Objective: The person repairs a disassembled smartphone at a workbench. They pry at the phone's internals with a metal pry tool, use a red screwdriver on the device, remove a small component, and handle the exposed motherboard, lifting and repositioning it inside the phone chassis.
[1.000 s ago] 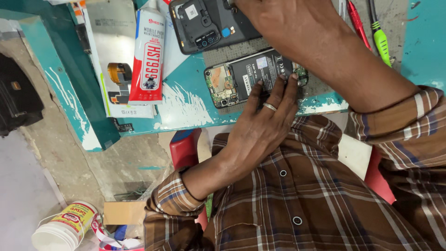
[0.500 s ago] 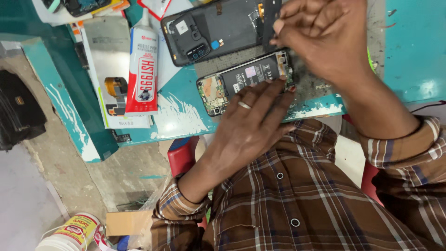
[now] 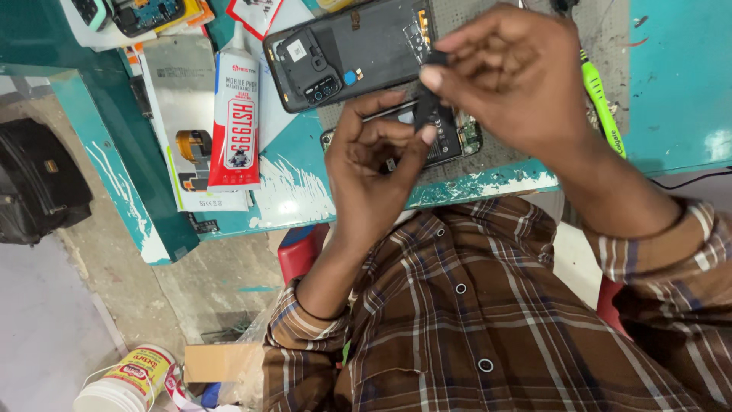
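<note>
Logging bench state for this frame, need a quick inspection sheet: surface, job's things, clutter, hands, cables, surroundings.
Surface: teal bench, paint worn at the edge, grey mat.
Job's things: small black strip pinched between both hands; opened phone under them; dark back cover beside.
Clutter: glue tube, parts packet, green tool.
Hands: left hand and right hand both on the strip.
Cables: thin black lead at the bench edge.
Surroundings: black bag, white tub.

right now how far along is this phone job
Done: the dark back cover is off and lies inner side up on the bench. In hand: both the left hand and the right hand pinch a small black strip above the opened phone. Left: the phone remains open, cover not refitted.
</note>
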`<state>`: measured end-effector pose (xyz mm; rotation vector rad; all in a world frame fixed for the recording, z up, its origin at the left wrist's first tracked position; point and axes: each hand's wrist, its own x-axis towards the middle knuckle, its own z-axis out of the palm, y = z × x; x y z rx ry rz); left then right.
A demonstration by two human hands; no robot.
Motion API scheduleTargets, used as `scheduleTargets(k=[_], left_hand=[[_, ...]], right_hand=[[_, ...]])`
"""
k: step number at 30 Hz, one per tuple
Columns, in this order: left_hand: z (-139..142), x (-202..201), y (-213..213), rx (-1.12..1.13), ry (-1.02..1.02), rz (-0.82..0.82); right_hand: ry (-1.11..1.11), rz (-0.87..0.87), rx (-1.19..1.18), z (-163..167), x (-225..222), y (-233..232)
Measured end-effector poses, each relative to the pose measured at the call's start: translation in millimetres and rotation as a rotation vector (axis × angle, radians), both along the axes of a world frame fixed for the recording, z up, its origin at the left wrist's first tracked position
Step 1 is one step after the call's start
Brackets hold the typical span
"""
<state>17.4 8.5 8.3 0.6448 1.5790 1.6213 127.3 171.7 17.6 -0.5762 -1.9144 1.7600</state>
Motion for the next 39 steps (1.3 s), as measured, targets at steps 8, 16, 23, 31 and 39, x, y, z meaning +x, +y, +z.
scheduleTargets(k=[8,16,23,31,39], left_hand=[[-10.4,-24.3,-16.9,0.028,-0.213,0.142],[-11.3,-17.1,-15.3,0.016,-0.242,0.186],[-0.9,0.9,-3.5,0.119,-0.245,0.020],[21.2,-3.1,-18.1,-0.033,0.614,-0.195],[8.0,-4.3,-17.3,-0.013,1.070,-0.364]], right_hand=[[-0.181,-0.007,0.437,-2.6,-39.1,12.0],[-0.043,0.248,0.818,46.7,-8.9,8.8],[-0.158,0.306,0.945,51.1,7.9,19.6],[-0.331,0.221,0.793,45.2,42.6,25.5],[-1.108,0.599,0.733,22.9,46.0,18.0]])
